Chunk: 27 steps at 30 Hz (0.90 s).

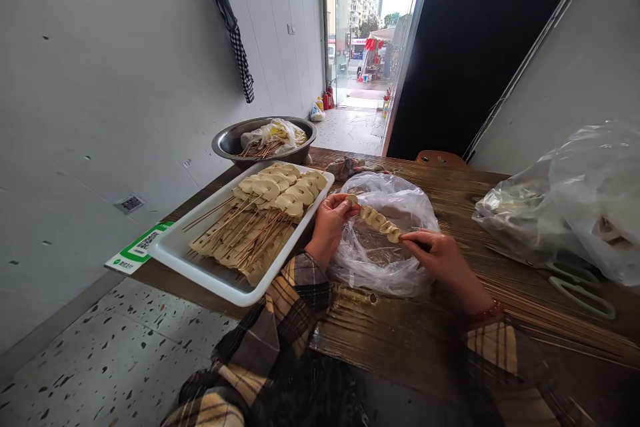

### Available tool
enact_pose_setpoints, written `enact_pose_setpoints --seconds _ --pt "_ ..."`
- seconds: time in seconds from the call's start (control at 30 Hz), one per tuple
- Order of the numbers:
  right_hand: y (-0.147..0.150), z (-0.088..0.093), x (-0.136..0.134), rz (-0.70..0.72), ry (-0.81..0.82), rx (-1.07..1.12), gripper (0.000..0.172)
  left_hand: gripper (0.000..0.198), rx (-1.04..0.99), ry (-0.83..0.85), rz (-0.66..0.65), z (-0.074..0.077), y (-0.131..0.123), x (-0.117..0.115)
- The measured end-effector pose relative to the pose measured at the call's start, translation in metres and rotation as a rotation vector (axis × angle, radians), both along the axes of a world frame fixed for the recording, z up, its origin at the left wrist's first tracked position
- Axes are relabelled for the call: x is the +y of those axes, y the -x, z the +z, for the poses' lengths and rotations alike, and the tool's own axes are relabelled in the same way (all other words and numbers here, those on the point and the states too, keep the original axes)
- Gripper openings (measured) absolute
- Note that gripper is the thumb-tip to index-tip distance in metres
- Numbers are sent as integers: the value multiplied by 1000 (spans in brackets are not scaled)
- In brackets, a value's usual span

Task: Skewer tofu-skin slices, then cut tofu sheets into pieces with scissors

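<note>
Skewer [380, 221] of pale slices: held slantwise between the two grips, over a crumpled plastic bag [420, 213]. Left of the left grip, a white tray [240, 295] bears filled skewers [270, 190]; the left sleeve [305, 280] lies just beside it, and a knock could dislodge the top ones. Left grip [330, 223]: finger and thumb pinched on the end slice; excess pressure could tear it. Right grip [443, 259]: fingertips clamped at the opposite end; uneven pull could split slices. Right of that grip, scissors [610, 312] on the bench [450, 193]; a careless reach could snag them.
</note>
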State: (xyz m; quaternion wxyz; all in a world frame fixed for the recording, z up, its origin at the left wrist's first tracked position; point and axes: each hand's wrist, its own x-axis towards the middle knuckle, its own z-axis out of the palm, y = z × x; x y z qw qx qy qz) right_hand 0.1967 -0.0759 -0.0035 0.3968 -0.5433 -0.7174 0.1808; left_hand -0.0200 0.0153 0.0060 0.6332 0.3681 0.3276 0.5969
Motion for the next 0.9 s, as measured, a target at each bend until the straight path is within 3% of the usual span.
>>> enact_pose_setpoints --seconds 0.37,0.9 --pt "0 5 -2 -10 1 9 21 25 -8 -10 43 -3 -2 1" --pt "-1 5 -2 8 -10 26 21 2 -155 112 -66 -1 4 3"
